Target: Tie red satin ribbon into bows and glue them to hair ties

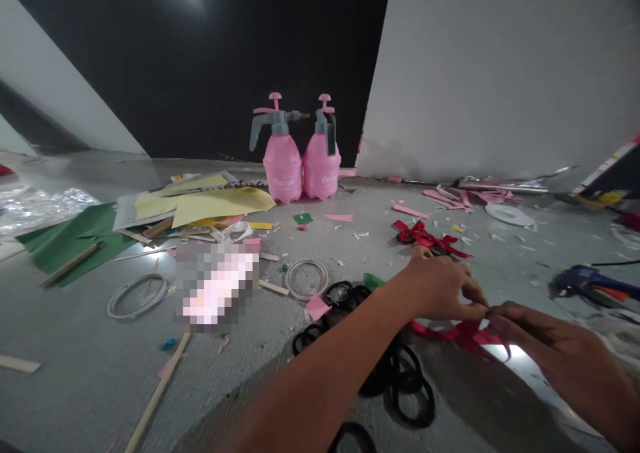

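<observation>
My left hand [445, 283] reaches across to the right, its fingers closed in a pinch on a red ribbon [467, 333]. Fingertip to fingertip with it, my right hand [540, 336] pinches the same ribbon, which hangs in loops below both hands. Exactly where each fingertip grips is partly hidden. Just beyond my left hand lie red ribbon bows [417, 231] on black bands. Under and beside my left forearm spreads a pile of black hair ties [413, 386], partly covered by the arm.
Two pink spray bottles [283, 169] stand at the back. Green paper [75, 236] and yellow sheets [220, 206] lie left. A blue glue gun [595, 283] rests at the right. Clear ring rolls [307, 279], wooden sticks [160, 393] and pink scraps [340, 217] are scattered around.
</observation>
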Demonstrator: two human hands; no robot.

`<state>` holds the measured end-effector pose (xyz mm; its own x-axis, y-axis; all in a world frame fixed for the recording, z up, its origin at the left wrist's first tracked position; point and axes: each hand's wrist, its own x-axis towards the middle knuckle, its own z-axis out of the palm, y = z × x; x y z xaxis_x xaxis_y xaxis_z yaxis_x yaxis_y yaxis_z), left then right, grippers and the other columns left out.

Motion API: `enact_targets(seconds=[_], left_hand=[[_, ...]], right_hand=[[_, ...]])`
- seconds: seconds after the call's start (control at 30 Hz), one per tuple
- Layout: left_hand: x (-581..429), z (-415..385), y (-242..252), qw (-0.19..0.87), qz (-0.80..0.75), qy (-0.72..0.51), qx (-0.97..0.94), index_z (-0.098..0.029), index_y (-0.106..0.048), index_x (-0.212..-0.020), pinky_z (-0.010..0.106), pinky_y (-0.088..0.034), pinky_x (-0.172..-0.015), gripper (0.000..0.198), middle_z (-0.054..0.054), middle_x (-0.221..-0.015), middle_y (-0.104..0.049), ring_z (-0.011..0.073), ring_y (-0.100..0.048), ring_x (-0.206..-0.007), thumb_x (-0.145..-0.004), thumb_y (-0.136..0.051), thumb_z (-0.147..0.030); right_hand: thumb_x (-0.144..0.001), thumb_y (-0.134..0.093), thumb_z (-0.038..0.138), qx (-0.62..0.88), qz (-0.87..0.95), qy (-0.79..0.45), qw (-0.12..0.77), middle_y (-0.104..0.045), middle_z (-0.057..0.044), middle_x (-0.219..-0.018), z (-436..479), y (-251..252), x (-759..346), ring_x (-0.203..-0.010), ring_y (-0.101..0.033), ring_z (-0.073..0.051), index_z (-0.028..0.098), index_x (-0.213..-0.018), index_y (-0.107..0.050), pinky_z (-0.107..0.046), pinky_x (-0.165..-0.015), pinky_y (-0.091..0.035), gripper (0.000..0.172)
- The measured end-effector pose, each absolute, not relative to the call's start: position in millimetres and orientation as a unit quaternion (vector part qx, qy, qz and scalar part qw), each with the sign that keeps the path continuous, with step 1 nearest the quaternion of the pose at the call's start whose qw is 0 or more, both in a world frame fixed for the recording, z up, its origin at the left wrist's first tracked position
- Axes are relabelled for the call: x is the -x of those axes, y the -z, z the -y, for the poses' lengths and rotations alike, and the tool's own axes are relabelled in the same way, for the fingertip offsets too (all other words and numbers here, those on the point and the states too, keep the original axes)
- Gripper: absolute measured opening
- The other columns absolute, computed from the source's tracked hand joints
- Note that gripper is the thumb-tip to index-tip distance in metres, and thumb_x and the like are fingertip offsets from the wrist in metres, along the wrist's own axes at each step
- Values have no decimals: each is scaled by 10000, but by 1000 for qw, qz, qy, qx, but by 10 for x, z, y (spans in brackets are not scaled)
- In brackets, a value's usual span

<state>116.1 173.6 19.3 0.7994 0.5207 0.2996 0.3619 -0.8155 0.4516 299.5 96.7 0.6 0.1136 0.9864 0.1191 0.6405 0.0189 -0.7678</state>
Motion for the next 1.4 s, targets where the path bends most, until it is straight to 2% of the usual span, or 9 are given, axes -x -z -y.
enact_targets(seconds=[0.17,0.5,0.67,0.77,0.87,0.97,1.17,1.4], left_hand=[[-1146,-1698,-248,166,-233,-186,-940,-256,-690,-906,459,-217,-966,238,8,-1001,-644,210,-510,-1040,-788,-531,-389],[-1172,-1648,-295,132,-219,-195,-947,-243,-700,-846,444,-248,-930,198,14,-953,-642,206,-521,-987,-774,-558,-361],[-1187,-1555,-301,96,-232,-224,-942,-218,-691,-815,438,-248,-904,158,29,-957,-646,214,-517,-983,-781,-576,-321],[-1142,-1511,-315,107,-235,-234,-937,-234,-687,-832,412,-237,-913,146,13,-989,-652,198,-523,-987,-788,-573,-315],[-1062,-1469,-343,134,-240,-245,-930,-249,-684,-884,395,-226,-921,179,-2,-1007,-655,182,-537,-982,-804,-546,-331],[-994,-1407,-371,145,-242,-254,-925,-249,-689,-883,396,-213,-926,201,-5,-982,-658,179,-543,-971,-810,-534,-354],[-934,-1291,-392,143,-270,-248,-919,-262,-690,-878,393,-180,-954,194,-10,-975,-662,179,-537,-979,-813,-541,-368],[-932,-1232,-348,156,-286,-256,-910,-248,-690,-806,398,-168,-963,133,-15,-945,-662,173,-542,-958,-767,-587,-322]], right_hand=[[-607,-601,517,669,632,-222,321,-723,7,-752,-970,-10,-3025,-687,-664,-230,264,-662,-705,-264,-598,-505,278],[-697,-571,516,654,665,-216,289,-724,5,-819,-927,59,-3118,-723,-664,-198,259,-797,-705,-221,-632,-490,306],[-720,-540,534,649,669,-216,289,-717,-7,-790,-891,41,-3103,-705,-658,-204,253,-793,-701,-227,-576,-479,332],[-718,-541,548,646,668,-220,298,-704,-13,-744,-860,-4,-3068,-690,-655,-209,250,-806,-700,-232,-530,-468,349],[-701,-568,537,640,651,-233,335,-703,-20,-719,-829,-43,-3021,-657,-649,-203,243,-792,-702,-236,-561,-486,336],[-673,-596,521,634,636,-248,363,-717,-29,-781,-811,-41,-2977,-687,-654,-204,238,-774,-709,-232,-602,-502,321],[-684,-589,523,616,654,-252,359,-709,-25,-804,-789,-3,-2941,-727,-648,-197,238,-790,-711,-220,-627,-496,328],[-730,-544,527,575,690,-266,350,-662,-13,-687,-751,-15,-2884,-640,-613,-169,221,-727,-677,-206,-598,-471,334]])
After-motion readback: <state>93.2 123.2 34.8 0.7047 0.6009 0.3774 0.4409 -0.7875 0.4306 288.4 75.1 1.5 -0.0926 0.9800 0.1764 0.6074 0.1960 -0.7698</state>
